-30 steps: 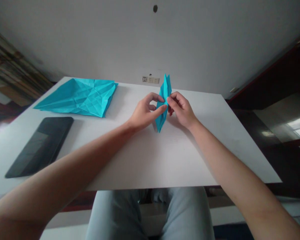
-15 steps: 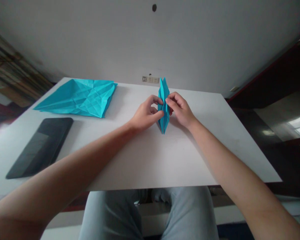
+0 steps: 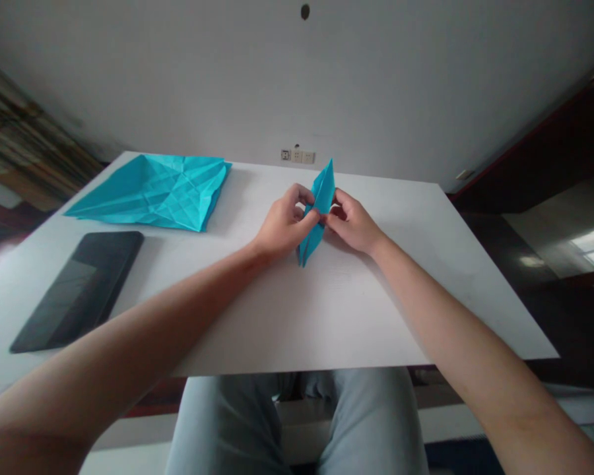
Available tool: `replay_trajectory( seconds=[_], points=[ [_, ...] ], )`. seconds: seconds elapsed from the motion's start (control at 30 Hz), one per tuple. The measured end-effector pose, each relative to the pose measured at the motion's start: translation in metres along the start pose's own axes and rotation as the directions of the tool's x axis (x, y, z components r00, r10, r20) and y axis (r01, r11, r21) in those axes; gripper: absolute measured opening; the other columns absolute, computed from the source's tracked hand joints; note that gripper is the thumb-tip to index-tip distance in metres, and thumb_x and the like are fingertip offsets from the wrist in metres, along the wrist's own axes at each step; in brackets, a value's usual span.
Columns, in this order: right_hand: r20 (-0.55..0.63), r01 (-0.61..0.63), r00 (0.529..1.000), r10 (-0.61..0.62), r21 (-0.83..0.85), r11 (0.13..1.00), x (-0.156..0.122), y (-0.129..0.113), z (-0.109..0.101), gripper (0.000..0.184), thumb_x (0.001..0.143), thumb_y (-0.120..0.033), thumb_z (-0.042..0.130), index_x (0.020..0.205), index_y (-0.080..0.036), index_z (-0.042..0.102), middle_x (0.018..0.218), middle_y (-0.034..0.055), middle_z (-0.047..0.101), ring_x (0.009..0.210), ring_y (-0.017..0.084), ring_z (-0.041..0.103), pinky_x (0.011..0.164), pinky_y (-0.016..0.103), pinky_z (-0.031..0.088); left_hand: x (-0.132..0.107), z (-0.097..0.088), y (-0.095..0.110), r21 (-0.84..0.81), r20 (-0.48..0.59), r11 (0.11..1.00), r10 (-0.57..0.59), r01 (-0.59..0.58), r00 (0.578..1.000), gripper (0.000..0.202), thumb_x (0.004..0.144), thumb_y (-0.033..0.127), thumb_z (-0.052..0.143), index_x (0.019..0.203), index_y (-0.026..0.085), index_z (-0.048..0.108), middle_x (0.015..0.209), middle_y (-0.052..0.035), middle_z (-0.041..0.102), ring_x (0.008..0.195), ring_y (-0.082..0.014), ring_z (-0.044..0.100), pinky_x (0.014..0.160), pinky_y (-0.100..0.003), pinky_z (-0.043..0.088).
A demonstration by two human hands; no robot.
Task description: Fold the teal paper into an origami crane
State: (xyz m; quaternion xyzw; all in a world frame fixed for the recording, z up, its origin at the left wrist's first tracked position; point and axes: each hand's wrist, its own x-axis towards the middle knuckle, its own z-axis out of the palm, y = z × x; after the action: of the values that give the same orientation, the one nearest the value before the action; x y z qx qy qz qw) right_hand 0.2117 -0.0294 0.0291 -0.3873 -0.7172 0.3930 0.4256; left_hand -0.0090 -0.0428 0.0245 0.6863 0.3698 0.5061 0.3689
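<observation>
A narrow piece of folded turquoise paper [image 3: 323,191], pointed at both ends, is held slightly tilted above the white table [image 3: 277,323]. My left hand [image 3: 288,221] pinches it from the left, with the thumb across its middle. From the right, my right hand [image 3: 351,221] grips its edge near the middle between thumb and curled fingers. The fingertips behind the paper are partly hidden. Two points show at the lower end of the paper, slightly apart.
Creased turquoise paper sheets [image 3: 153,191] lie at the table's back left. In front of them rests a dark tablet [image 3: 79,290], close to my left forearm. Behind the table rises a grey wall with sockets [image 3: 297,156].
The folded paper has turned: its top leans right and its lower end has swung left. My right fingers have shifted lower along its edge, and the gap down its middle no longer faces me.
</observation>
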Motion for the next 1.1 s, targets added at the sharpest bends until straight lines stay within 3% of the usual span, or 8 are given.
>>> replay_trajectory(
  seconds=[0.13,0.27,0.4,0.6,0.77,0.87,0.97,1.1],
  points=[
    [-0.034,0.004,0.999,-0.003,0.022,1.0,0.001,-0.002,-0.002,0.066,0.093,-0.09,0.096,0.097,-0.031,0.068,0.082,-0.0029,0.064,0.07,0.018,0.053,0.063,0.035,0.042,0.001,-0.003,0.001,0.007,0.014,0.999,-0.043,0.043,0.999,0.026,0.103,0.04,0.086,0.103,0.027,0.063,0.082,0.0036,0.073,0.064,-0.0149,0.066,0.057,-0.026,0.047],
    [-0.107,0.029,0.994,-0.028,0.009,1.0,0.002,-0.007,-0.004,0.071,0.092,-0.094,0.095,0.093,-0.03,0.062,0.081,-0.0035,0.062,0.069,0.017,0.052,0.063,0.034,0.042,0.001,-0.002,0.0,0.062,0.058,0.995,-0.081,0.077,0.995,0.036,0.099,0.052,0.094,0.1,0.026,0.069,0.069,0.0037,0.07,0.063,-0.0181,0.067,0.059,-0.029,0.048],
    [-0.092,0.042,0.995,-0.04,0.022,0.999,0.002,-0.013,-0.003,0.075,0.088,-0.098,0.095,0.097,-0.03,0.064,0.091,-0.0016,0.069,0.075,0.018,0.057,0.066,0.035,0.048,0.001,-0.001,-0.001,0.025,0.084,0.998,-0.057,0.055,0.995,0.036,0.102,0.055,0.092,0.111,0.024,0.077,0.084,-0.0004,0.081,0.072,-0.02,0.075,0.065,-0.03,0.054],
    [-0.057,0.04,0.998,-0.038,0.041,0.998,0.002,-0.009,0.0,0.075,0.094,-0.099,0.091,0.098,-0.031,0.062,0.081,-0.004,0.062,0.069,0.016,0.053,0.062,0.034,0.043,0.004,-0.001,-0.006,-0.034,-0.037,0.999,-0.002,0.001,0.999,0.034,0.106,0.047,0.094,0.105,0.025,0.069,0.091,0.0013,0.076,0.078,-0.0159,0.074,0.07,-0.027,0.057],
    [-0.114,0.099,0.989,-0.092,0.053,0.994,0.006,0.002,0.0,0.075,0.092,-0.097,0.095,0.113,-0.031,0.065,0.096,-0.0011,0.069,0.078,0.018,0.058,0.064,0.033,0.047,0.008,0.003,-0.018,-0.134,-0.133,0.986,0.077,-0.095,0.988,0.037,0.107,0.04,0.098,0.122,0.026,0.068,0.11,-0.0001,0.078,0.076,-0.0111,0.073,0.067,-0.024,0.058],
    [-0.121,0.13,0.985,-0.122,0.062,0.99,0.009,0.011,-0.001,0.072,0.096,-0.093,0.095,0.126,-0.034,0.066,0.103,-0.0003,0.071,0.078,0.019,0.058,0.064,0.034,0.048,0.011,0.006,-0.026,-0.166,-0.185,0.983,0.053,-0.084,0.981,0.046,0.108,0.038,0.1,0.138,0.029,0.066,0.107,0.002,0.076,0.07,-0.0096,0.071,0.063,-0.022,0.055],
    [-0.128,0.134,0.984,-0.125,0.066,0.989,0.01,0.018,-0.004,0.072,0.099,-0.091,0.094,0.138,-0.038,0.065,0.101,-0.0025,0.068,0.074,0.018,0.055,0.061,0.035,0.048,0.012,0.007,-0.03,-0.189,-0.169,0.98,0.031,-0.064,0.985,0.047,0.108,0.039,0.101,0.138,0.028,0.067,0.103,0.0013,0.076,0.071,-0.0108,0.073,0.062,-0.023,0.054],
    [-0.138,0.117,0.985,-0.106,0.073,0.99,0.011,0.016,-0.006,0.073,0.097,-0.093,0.094,0.133,-0.037,0.067,0.097,-0.0034,0.066,0.071,0.017,0.052,0.06,0.035,0.046,0.012,0.004,-0.028,-0.195,-0.144,0.98,0.012,-0.04,0.989,0.051,0.106,0.039,0.103,0.141,0.028,0.069,0.101,0.0007,0.077,0.072,-0.0136,0.075,0.063,-0.025,0.056]
  ],
)
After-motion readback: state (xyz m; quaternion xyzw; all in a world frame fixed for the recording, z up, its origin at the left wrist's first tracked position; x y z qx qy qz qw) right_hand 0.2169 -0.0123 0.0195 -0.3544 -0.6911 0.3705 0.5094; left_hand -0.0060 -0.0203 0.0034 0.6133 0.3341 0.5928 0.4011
